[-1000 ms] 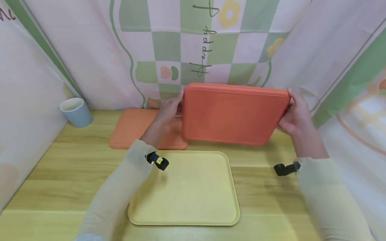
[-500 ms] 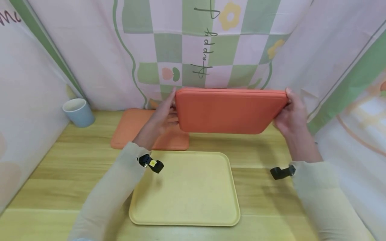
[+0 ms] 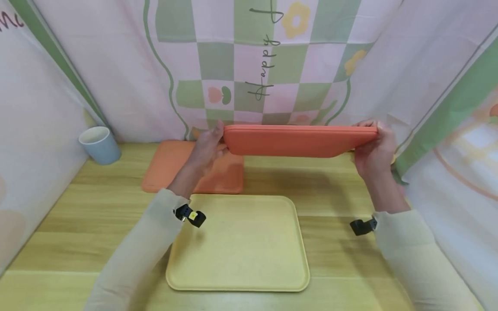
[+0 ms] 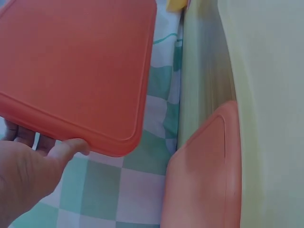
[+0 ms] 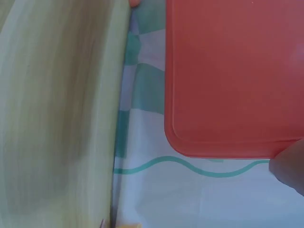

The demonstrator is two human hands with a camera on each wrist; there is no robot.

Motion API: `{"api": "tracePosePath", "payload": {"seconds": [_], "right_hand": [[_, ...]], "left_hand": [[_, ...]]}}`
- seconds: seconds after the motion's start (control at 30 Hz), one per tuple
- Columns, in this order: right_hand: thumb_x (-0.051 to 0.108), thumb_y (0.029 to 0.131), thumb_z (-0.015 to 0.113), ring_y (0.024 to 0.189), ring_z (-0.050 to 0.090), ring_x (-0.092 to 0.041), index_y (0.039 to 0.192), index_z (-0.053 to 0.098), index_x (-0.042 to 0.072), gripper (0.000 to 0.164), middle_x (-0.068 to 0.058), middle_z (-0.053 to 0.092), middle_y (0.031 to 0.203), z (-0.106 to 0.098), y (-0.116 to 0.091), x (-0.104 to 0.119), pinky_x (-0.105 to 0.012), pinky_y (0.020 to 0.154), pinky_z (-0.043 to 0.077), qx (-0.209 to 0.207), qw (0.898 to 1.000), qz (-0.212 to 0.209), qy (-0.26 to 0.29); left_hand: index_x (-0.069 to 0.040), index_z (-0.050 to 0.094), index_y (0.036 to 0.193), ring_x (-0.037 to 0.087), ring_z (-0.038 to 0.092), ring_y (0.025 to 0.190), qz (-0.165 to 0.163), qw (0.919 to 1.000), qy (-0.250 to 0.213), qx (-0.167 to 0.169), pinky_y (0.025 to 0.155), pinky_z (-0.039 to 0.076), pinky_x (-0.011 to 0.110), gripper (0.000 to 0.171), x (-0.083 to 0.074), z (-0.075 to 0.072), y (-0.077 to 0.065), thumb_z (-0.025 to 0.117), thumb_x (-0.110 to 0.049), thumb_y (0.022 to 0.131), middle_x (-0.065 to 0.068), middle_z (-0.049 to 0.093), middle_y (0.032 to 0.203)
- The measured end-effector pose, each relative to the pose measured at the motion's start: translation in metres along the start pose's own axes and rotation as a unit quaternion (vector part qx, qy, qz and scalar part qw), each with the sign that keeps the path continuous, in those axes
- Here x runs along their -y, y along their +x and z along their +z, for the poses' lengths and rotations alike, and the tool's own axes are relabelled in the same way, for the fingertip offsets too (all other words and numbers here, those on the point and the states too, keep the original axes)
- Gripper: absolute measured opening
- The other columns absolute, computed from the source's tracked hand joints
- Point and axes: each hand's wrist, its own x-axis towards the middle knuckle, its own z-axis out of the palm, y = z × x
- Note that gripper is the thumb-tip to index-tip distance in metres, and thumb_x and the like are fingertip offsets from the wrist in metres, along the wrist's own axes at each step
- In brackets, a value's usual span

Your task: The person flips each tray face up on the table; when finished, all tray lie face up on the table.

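A red-orange rectangular tray (image 3: 295,141) is held up off the table near the back curtain. Its broad face is foreshortened in the head view, with the long rim towards me. My left hand (image 3: 203,152) grips its left end, and in the left wrist view the thumb (image 4: 71,148) lies along the rim with fingers behind it. At the opposite end, my right hand (image 3: 375,149) holds the right corner; only part of that hand shows in the right wrist view. Below the raised tray, a pale yellow tray (image 3: 241,246) lies flat on the table.
Partly behind my left hand, a flat orange tray (image 3: 167,168) rests on the wooden table (image 3: 342,259). A blue cup (image 3: 100,146) stands at the back left corner. Patterned curtains (image 3: 214,60) enclose the back and sides. A small yellow item (image 3: 393,159) peeks out behind my right wrist.
The red-orange tray has tipped from showing its broad face to nearly edge-on, its upper rim dropping. My left hand has shifted slightly left. The yellow tray, orange tray and cup stay put.
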Motion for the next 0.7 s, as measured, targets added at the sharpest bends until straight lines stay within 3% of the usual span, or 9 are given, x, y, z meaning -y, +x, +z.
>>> {"api": "tracePosePath", "payload": {"seconds": [0.03,0.13,0.27,0.37,0.47,0.5,0.57,0.7], "right_hand": [[0.018,0.093,0.056,0.084,0.053,-0.022,0.08,0.059,-0.004,0.026,-0.013,0.06,0.086,-0.001,0.0,0.0,-0.03,0.071,0.049,0.011,1.0,-0.004,-0.011],[0.019,0.093,0.058,0.098,0.056,-0.025,0.093,0.064,-0.011,0.031,-0.018,0.066,0.097,-0.002,0.0,0.001,-0.03,0.076,0.052,0.042,0.999,0.004,-0.027],[0.022,0.1,0.055,0.118,0.052,-0.023,0.114,0.064,-0.009,0.036,-0.016,0.068,0.118,-0.006,0.001,0.002,-0.027,0.086,0.049,0.075,0.995,0.055,-0.043],[0.031,0.106,0.045,0.133,0.037,-0.02,0.131,0.056,0.002,0.04,-0.01,0.051,0.144,-0.012,0.001,0.005,-0.027,0.098,0.038,0.099,0.984,0.117,-0.096],[0.041,0.11,0.034,0.138,0.033,-0.015,0.142,0.047,0.015,0.044,-0.007,0.023,0.164,-0.018,0.001,0.01,-0.032,0.108,0.026,0.117,0.961,0.188,-0.169],[0.044,0.11,0.032,0.135,0.035,-0.013,0.144,0.045,0.019,0.044,-0.006,0.016,0.166,-0.021,0.001,0.011,-0.033,0.11,0.024,0.123,0.951,0.212,-0.188],[0.043,0.11,0.033,0.128,0.046,-0.011,0.142,0.048,0.021,0.041,-0.008,0.018,0.165,-0.025,0.002,0.014,-0.036,0.115,0.019,0.123,0.94,0.258,-0.184],[0.026,0.11,0.038,0.115,0.06,-0.017,0.129,0.06,0.012,0.032,-0.009,0.04,0.141,-0.034,0.004,0.013,-0.037,0.112,0.035,0.096,0.939,0.317,-0.092]], "left_hand": [[0.013,0.055,0.129,0.02,0.061,0.101,0.009,1.0,0.0,0.0,0.101,0.046,0.047,0.123,0.001,0.0,0.0,0.069,-0.083,0.055,0.012,0.065,0.11],[0.013,0.057,0.123,0.026,0.06,0.11,0.022,0.9996,0.014,-0.005,0.104,0.046,0.047,0.12,0.003,-0.001,-0.001,0.068,-0.084,0.053,0.018,0.062,0.117],[0.004,0.055,0.093,0.034,0.057,0.12,0.044,0.9987,0.025,-0.013,0.11,0.04,0.054,0.096,0.007,-0.005,-0.002,0.069,-0.082,0.055,0.019,0.059,0.119],[-0.004,0.05,0.079,0.029,0.057,0.114,0.061,0.9975,0.031,-0.019,0.105,0.043,0.05,0.083,0.011,-0.007,-0.003,0.071,-0.08,0.054,0.012,0.06,0.112],[-0.007,0.051,0.076,0.021,0.05,0.094,0.087,0.9949,0.048,-0.015,0.086,0.044,0.039,0.078,0.016,-0.011,-0.003,0.072,-0.079,0.056,0.005,0.055,0.095],[-0.007,0.051,0.076,0.019,0.048,0.087,0.101,0.9931,0.059,-0.01,0.08,0.042,0.035,0.077,0.018,-0.013,-0.003,0.071,-0.079,0.058,0.004,0.052,0.089],[-0.007,0.049,0.076,0.018,0.039,0.076,0.131,0.9882,0.079,0.005,0.071,0.034,0.031,0.076,0.021,-0.015,-0.003,0.071,-0.078,0.064,0.003,0.042,0.08],[-0.008,0.051,0.079,0.015,0.053,0.082,0.163,0.9817,0.095,0.027,0.078,0.044,0.027,0.07,0.025,-0.018,-0.004,0.071,-0.075,0.071,0.001,0.048,0.08]]}}
